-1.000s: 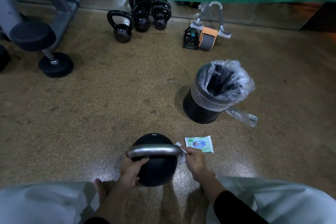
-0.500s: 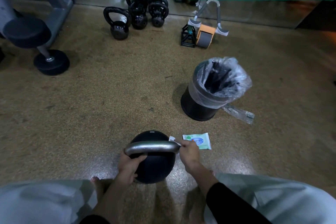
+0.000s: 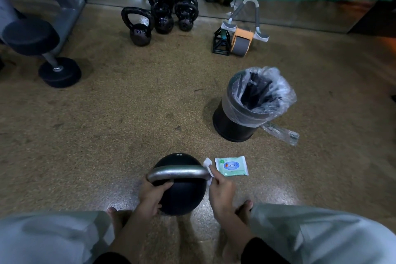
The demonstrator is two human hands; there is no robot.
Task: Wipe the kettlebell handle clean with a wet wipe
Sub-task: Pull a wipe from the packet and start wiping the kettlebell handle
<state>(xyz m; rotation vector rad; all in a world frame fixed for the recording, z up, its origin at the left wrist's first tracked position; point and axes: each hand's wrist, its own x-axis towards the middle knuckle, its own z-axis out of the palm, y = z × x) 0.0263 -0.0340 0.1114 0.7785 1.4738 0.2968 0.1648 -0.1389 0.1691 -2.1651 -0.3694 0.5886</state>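
A black kettlebell [image 3: 182, 197] stands on the floor between my knees, its grey metal handle [image 3: 180, 173] lying crosswise on top. My left hand [image 3: 151, 196] grips the left end of the handle and steadies the ball. My right hand [image 3: 220, 193] pinches a white wet wipe [image 3: 208, 165] against the handle's right end, where the handle bends downward. A green and white pack of wipes [image 3: 231, 166] lies flat on the floor just right of the kettlebell.
A black bin with a clear plastic liner [image 3: 250, 105] stands to the front right. Three black kettlebells [image 3: 160, 17] and an ab roller [image 3: 241, 37] sit by the green curtain. A dumbbell [image 3: 57, 70] and a machine frame are at the far left.
My right hand has slid the wipe a little along the right end of the handle. My left hand keeps its grip. The view has shifted slightly.
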